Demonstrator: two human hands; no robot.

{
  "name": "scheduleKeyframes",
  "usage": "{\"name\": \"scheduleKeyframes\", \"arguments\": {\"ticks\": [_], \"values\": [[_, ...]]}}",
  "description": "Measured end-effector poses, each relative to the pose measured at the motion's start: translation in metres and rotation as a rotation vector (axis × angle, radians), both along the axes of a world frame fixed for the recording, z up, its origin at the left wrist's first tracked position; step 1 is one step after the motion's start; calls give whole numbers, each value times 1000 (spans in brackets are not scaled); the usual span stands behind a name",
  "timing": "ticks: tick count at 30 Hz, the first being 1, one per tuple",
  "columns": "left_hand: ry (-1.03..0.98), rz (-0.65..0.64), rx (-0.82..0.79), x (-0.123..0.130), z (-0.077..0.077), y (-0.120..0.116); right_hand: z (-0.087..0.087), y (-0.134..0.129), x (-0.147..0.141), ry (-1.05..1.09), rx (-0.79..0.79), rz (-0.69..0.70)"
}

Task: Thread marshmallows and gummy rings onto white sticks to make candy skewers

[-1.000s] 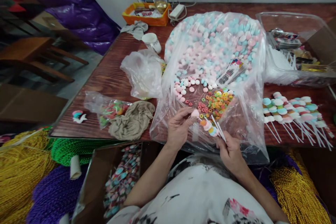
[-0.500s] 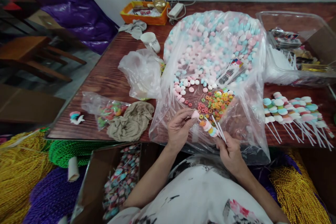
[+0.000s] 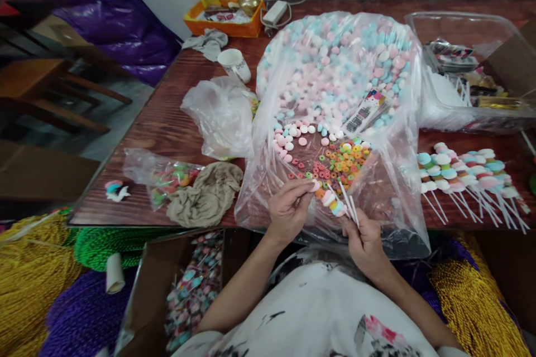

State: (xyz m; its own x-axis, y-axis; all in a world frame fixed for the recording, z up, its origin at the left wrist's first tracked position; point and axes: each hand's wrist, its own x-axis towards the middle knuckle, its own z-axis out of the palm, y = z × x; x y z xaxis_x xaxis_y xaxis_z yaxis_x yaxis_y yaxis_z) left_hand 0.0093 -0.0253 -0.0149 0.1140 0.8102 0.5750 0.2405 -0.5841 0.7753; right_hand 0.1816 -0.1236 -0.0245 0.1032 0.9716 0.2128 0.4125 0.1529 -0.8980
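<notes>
Between the fingertips of my left hand (image 3: 290,207) is a pink candy (image 3: 314,184), at the tip end of a candy skewer (image 3: 333,203). That skewer carries orange, white, yellow and blue pieces. My right hand (image 3: 365,240) is closed on its stick and on several bare white sticks (image 3: 349,201) that fan upward. Beyond my hands, orange, green and red rings (image 3: 349,162) lie on a clear plastic bag (image 3: 268,178). Pink, white and blue candies (image 3: 335,67) fill the bag's far part, and a printed packet (image 3: 366,111) rests on them.
Finished-looking skewers (image 3: 464,173) lie at the right, below a clear bin (image 3: 473,117). To the left are a cloth (image 3: 207,194), a bag of rings (image 3: 167,178), a white cup (image 3: 235,64) and an orange tray (image 3: 226,28). A box of skewers (image 3: 195,290) stands below the table edge.
My left fingertips have brought the pink candy closer against the end of the skewer. The whole view has shifted slightly; my right hand keeps its hold.
</notes>
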Motion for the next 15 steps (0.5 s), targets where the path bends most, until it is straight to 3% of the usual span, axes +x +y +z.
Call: {"name": "scheduleKeyframes", "arguments": {"ticks": [10,15], "values": [[-86,28,-100,10,-2,-4,-7,8,-3,-28,-13,0],[-212,-89,-191,15,1,-9,-5,12,-6,-6,-8,-12]]}}
